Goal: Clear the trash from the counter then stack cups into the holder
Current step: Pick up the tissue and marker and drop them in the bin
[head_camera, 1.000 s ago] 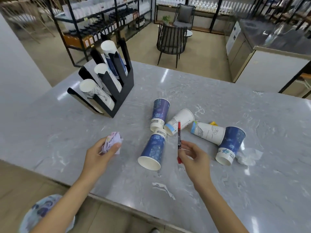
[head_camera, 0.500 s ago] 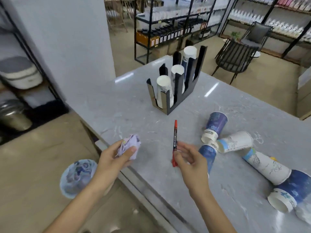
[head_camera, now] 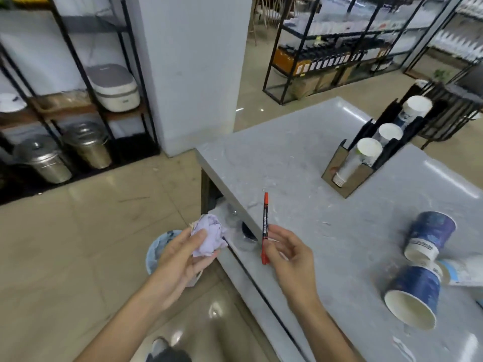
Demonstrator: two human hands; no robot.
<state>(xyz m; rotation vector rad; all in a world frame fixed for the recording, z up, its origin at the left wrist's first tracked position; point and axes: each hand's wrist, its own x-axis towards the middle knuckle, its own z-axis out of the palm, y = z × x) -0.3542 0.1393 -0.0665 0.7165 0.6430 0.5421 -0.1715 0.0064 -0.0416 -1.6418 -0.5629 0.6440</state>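
Note:
My left hand (head_camera: 180, 257) grips a crumpled lilac paper ball (head_camera: 209, 237), held off the counter's near-left edge above the floor. My right hand (head_camera: 290, 259) pinches a red pen (head_camera: 265, 228) upright over the grey marble counter (head_camera: 300, 178). A black cup holder (head_camera: 350, 176) with three stacks of white cups stands at the far right. Two blue paper cups (head_camera: 428, 235) (head_camera: 413, 296) lie on their sides at the right, with a white cup (head_camera: 467, 270) partly cut off by the frame edge.
A small round bin (head_camera: 158, 248) with a blue patterned liner sits on the floor below my left hand. A white pillar (head_camera: 193, 69) and a black rack with metal pots (head_camera: 65, 152) stand to the left. Shelving with goods fills the back.
The view has swung left. Both hands have moved toward the counter's left edge; the paper ball now hangs beyond the edge over the bin. The pen stays in my right hand.

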